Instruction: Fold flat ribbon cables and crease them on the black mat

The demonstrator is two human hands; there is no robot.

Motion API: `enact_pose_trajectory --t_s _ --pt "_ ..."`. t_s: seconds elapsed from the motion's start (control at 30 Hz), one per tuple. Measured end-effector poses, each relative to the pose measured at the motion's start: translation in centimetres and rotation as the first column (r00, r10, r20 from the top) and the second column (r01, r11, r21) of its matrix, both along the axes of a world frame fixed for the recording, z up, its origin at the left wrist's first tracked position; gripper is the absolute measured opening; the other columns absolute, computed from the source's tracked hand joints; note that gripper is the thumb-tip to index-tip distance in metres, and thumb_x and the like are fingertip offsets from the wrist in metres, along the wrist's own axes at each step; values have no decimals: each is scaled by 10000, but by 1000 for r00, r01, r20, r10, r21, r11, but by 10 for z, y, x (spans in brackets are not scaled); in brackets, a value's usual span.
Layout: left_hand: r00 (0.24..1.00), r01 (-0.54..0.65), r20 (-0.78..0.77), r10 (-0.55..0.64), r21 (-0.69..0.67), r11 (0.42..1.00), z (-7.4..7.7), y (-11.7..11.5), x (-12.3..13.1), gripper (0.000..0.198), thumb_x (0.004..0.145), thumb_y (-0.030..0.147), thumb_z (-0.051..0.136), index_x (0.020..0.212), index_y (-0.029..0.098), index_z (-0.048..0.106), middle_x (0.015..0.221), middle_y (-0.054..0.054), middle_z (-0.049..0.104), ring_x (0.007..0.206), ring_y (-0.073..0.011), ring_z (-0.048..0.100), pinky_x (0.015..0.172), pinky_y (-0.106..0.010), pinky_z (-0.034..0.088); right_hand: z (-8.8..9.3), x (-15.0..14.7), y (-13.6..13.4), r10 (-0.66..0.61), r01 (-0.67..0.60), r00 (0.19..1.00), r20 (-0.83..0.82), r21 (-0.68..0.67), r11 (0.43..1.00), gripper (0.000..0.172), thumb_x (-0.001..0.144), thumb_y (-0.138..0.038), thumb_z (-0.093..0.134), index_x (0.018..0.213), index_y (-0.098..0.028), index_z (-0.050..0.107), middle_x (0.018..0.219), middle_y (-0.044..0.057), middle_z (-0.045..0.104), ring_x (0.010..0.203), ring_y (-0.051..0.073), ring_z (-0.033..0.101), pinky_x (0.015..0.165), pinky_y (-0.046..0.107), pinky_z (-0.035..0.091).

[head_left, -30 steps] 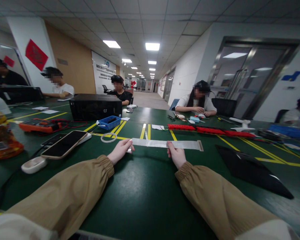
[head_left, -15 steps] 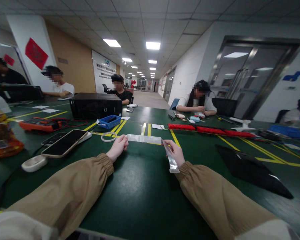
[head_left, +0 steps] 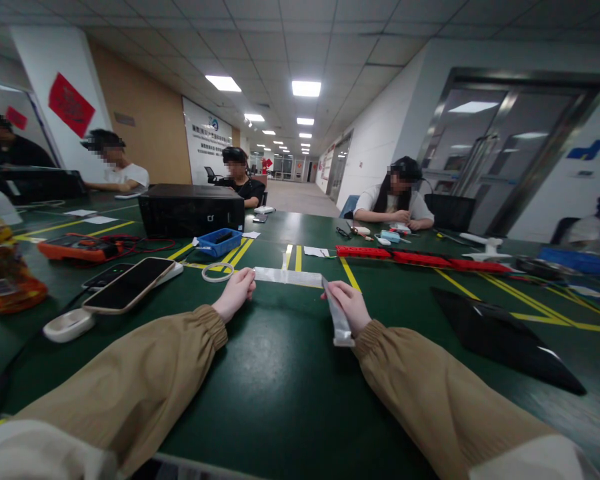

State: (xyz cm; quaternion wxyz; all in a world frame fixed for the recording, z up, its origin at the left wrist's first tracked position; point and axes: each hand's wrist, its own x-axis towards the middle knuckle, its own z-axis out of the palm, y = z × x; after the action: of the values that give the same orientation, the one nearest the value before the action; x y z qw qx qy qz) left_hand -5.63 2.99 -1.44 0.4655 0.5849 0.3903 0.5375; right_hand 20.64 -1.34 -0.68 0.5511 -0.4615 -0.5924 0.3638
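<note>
A flat, silvery-white ribbon cable (head_left: pixel 300 278) with fine lines along it is stretched between my hands just above the green table (head_left: pixel 275 400). At its left end, my left hand (head_left: pixel 240 292) is closed, pinching the cable between thumb and fingers. Over on the right, my right hand (head_left: pixel 349 303) grips it near a bend. From there the loose end hangs down towards my right cuff, finishing in a pale straight edge. A narrow pale strip rises behind the cable's middle; whether it joins the cable I cannot tell.
Left of my hands lie a white ring (head_left: pixel 217 271), a blue tray (head_left: pixel 218 243), a phone (head_left: pixel 130 285) and an orange multimeter (head_left: pixel 77 248). On the right are a long red strip (head_left: pixel 420 259) and a black panel (head_left: pixel 510 340). Several people sit around the table, beyond a black box (head_left: pixel 193 210).
The cable's hanging end has swung slightly left and turned, and its shine has dulled. My right hand has shifted a little; the left hand keeps its place.
</note>
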Motion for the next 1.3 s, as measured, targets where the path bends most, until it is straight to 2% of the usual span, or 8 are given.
enact_pose_trajectory --t_s 0.23,0.33,0.43,0.6,0.7,0.9,1.1,1.3 --pt "998 5 -64 -3 30 1000 -1 1 -2 310 770 463 485 688 166 452 534 52 445 432 -73 408 427 -191 333 -7 -7 -1 31 -35 993 117 27 999 439 677 -579 611 692 -148 528 579 -6 516 497 103 448 425 208 323" --pt "965 -68 -235 117 207 976 0 0 -4 259 767 416 520 761 158 527 700 2 549 655 -132 528 604 -240 421 -9 -5 1 14 -22 990 142 54 998 445 682 -587 606 688 -149 526 586 -2 515 500 103 443 424 208 312" --pt "817 -32 -486 312 500 865 2 -4 -6 259 766 350 555 942 161 550 895 -41 578 850 -191 543 775 -311 418 -10 -4 2 -1 -11 987 159 77 997 439 695 -584 598 687 -150 530 582 -3 507 494 99 431 419 206 299" --pt "621 51 -606 497 664 746 8 -15 -4 455 784 279 564 1211 192 435 1067 -64 558 1015 -230 511 901 -376 353 -10 -4 3 -11 4 991 135 58 998 457 678 -603 596 698 -151 528 565 -4 498 467 98 421 399 208 294" --pt "570 42 -610 550 690 723 10 -18 -3 441 786 248 557 1209 208 441 1054 -50 556 1029 -217 505 953 -386 308 -8 -4 3 -11 5 992 127 46 999 469 674 -617 583 725 -154 526 561 -6 500 451 98 415 388 210 292" --pt "530 81 -670 520 651 755 8 -16 -5 329 777 235 544 1104 217 515 1053 -45 558 1019 -214 509 953 -389 309 -7 -7 -1 32 -43 988 148 69 997 410 712 -559 573 783 -158 532 657 12 556 552 120 485 467 221 352" --pt "505 160 -665 550 699 697 10 -21 -3 289 784 230 546 1073 237 551 995 -33 585 987 -227 516 1047 -466 166 -7 -8 -5 63 -91 974 220 120 989 349 784 -512 531 801 -164 528 715 22 572 632 142 521 541 240 390" --pt "506 198 -655 561 721 664 15 -26 0 303 793 263 571 1093 234 546 1006 -40 588 993 -236 513 1058 -482 139 -3 -14 -11 130 -140 981 147 61 988 372 749 -532 564 801 -166 521 702 17 564 606 131 509 511 227 370"
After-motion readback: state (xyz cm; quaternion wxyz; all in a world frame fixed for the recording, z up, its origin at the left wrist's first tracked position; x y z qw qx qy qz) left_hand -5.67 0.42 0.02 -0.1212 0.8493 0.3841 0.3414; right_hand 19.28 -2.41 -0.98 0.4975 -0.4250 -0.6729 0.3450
